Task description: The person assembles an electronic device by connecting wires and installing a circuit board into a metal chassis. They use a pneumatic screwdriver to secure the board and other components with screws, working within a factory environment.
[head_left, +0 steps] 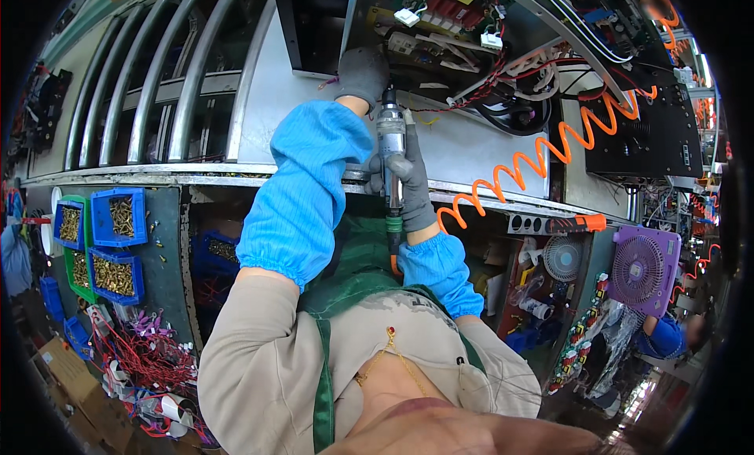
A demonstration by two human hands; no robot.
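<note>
My right hand (414, 176), in a grey glove, is wrapped round a silver air screwdriver (391, 133). The tool points away from me, its dark tip at the near side of an open metal cabinet (357, 19) full of wiring. My left hand (363, 74), also gloved in grey, is beside the tip and against the cabinet's near edge; its fingers are hidden. Inside the cabinet are a circuit board (452, 19), white connectors (407, 17) and bundles of red, black and white wires (542, 70).
An orange coiled air hose (542, 153) stretches across the right of the metal bench (294, 141). Steel rollers (188, 78) lie to the left. Blue bins (118, 215) of screws, a heap of red wires (161, 353), a black box (644, 133) and a purple fan (644, 266) surround me.
</note>
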